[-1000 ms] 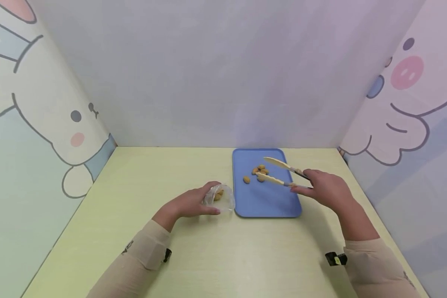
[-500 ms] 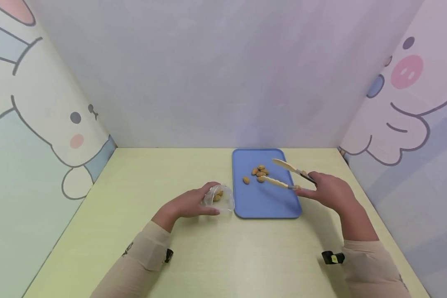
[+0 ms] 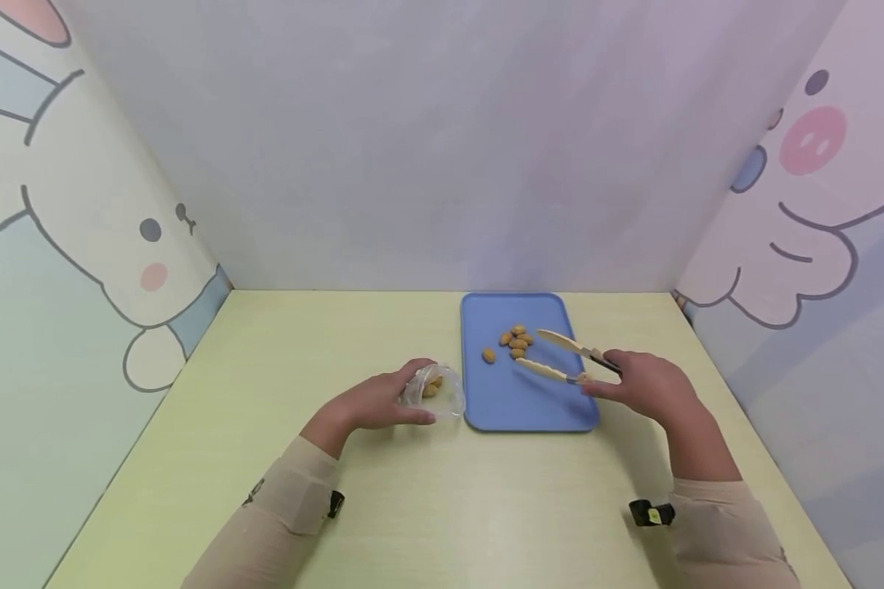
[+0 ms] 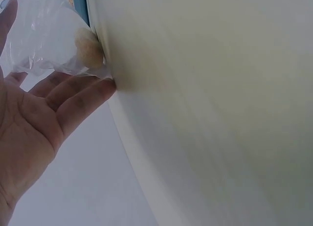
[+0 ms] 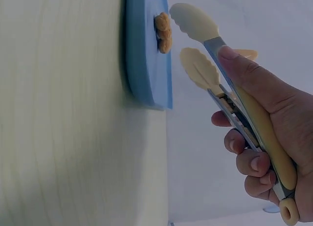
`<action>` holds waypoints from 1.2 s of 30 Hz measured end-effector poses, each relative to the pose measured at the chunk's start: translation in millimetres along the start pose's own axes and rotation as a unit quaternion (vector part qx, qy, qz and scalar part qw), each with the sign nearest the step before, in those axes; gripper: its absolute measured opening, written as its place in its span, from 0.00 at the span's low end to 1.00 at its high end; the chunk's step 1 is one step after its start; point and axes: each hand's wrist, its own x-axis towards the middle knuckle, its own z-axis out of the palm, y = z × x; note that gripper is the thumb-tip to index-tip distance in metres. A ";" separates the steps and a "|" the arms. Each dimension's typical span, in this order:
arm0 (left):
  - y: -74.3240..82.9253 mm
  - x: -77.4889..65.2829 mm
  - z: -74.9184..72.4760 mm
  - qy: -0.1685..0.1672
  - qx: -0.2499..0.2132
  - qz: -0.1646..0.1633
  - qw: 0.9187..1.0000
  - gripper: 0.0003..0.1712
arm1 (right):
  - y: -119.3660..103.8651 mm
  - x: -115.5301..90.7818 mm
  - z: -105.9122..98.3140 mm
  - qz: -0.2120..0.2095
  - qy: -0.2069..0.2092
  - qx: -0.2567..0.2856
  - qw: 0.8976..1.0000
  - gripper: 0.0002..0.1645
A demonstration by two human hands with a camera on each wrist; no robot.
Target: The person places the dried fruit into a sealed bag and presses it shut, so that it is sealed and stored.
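1. The tongs [image 3: 560, 340], tips spread apart, hang above the blue tray [image 3: 534, 409], near the clustered nuts [image 3: 517, 344].
2. The right hand [image 3: 651, 384] grips the tongs, its thumb along one arm.
3. One single nut [image 3: 489, 356] lies left of the cluster.
4. The left hand [image 3: 376, 402] holds a clear plastic container [image 3: 451, 401] with nuts inside, just beside the tray's left edge.
5. A pale table [image 3: 412, 507] lies beneath everything.
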 end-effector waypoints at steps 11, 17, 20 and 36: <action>-1.1 0.9 1.5 -0.003 0.002 -0.001 1.000 0.52 | -4.5 5.3 6.7 -0.015 -0.009 -0.015 1.000 0.44; -1.9 1.4 2.2 -0.002 0.001 0.001 1.000 0.52 | -7.3 6.4 6.8 -0.017 -0.014 -0.019 1.000 0.45; -1.5 1.5 2.5 -0.001 -0.001 0.003 1.000 0.51 | -8.4 7.0 6.6 -0.018 -0.016 -0.023 0.999 0.45; -1.4 0.9 2.2 -0.004 -0.001 -0.006 1.000 0.52 | -14.4 11.9 10.4 -0.026 -0.019 -0.036 0.999 0.41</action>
